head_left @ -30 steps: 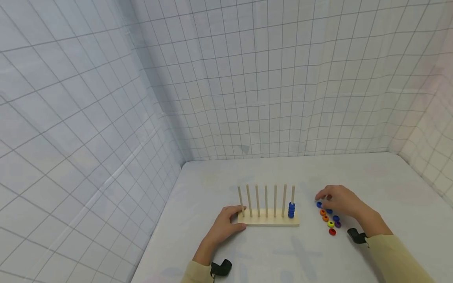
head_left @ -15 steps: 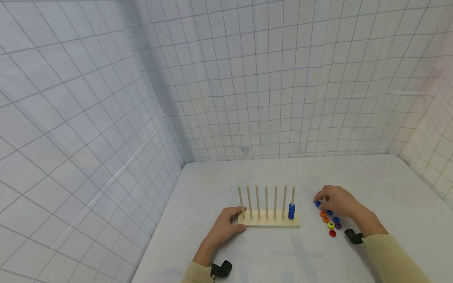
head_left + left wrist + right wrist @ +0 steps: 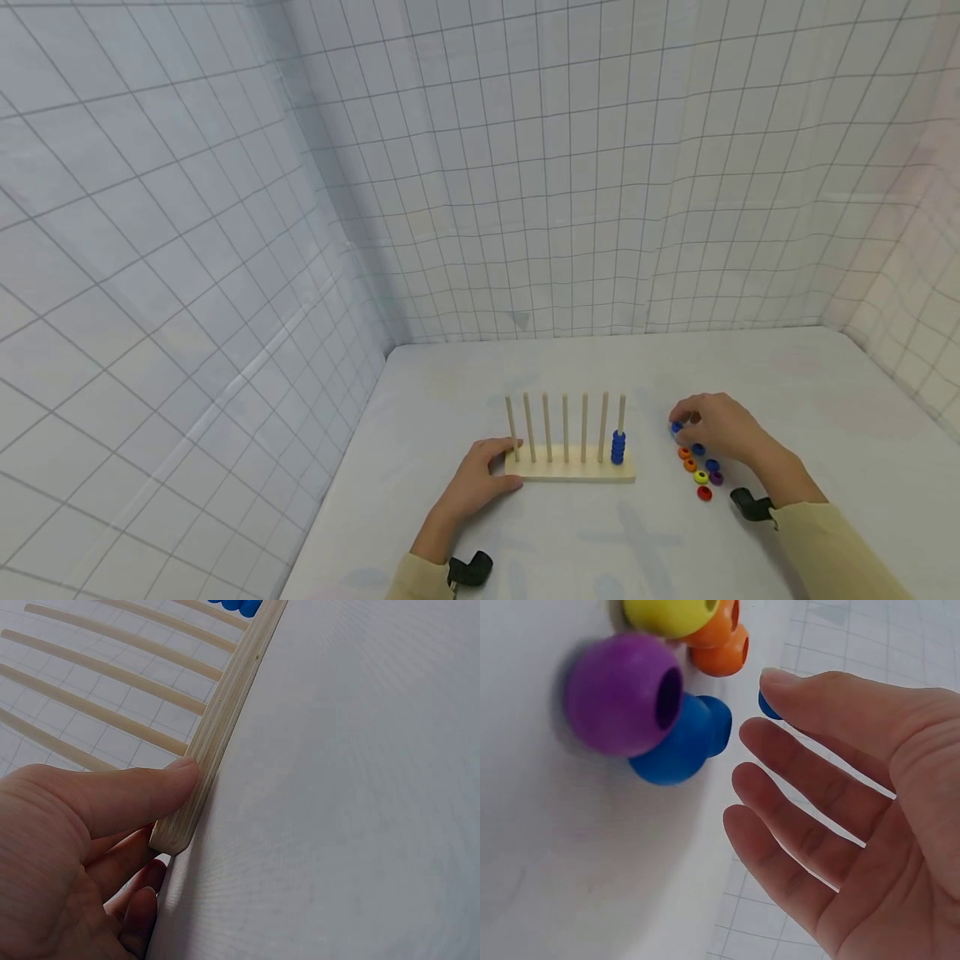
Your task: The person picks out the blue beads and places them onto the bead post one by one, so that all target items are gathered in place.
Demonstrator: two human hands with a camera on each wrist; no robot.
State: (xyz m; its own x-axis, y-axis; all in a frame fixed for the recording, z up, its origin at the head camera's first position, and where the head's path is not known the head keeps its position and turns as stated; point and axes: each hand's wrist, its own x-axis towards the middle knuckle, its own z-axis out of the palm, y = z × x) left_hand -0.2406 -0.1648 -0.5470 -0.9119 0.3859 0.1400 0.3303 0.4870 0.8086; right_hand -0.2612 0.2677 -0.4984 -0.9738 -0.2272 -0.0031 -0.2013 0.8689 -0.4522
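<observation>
From the head view we see the whole layout: a pale wooden peg rack (image 3: 570, 467) stands on the white counter (image 3: 570, 533), with six upright pegs and a stack of blue beads (image 3: 618, 447) on the rightmost one. Our left hand (image 3: 476, 483) grips the rack's left end, and our right hand (image 3: 712, 427) pinches a blue bead (image 3: 677, 427) just above the loose beads (image 3: 699, 467), which lie in a small cluster to the right of the rack.

The left wrist view shows what the head view cannot: the thumb (image 3: 142, 791) lies along the layered edge of the rack's base, with the other fingers curled beneath its end, so that hand is closed around the rack.

The right wrist view brings the loose beads close: a purple bead (image 3: 622, 694) with its hole facing sideways, a blue one touching it, and yellow and orange ones beyond. Here the index finger and hidden thumb hold the blue bead, only a sliver of it showing, while the other three fingers spread loosely.

We find no writing or labels anywhere.
</observation>
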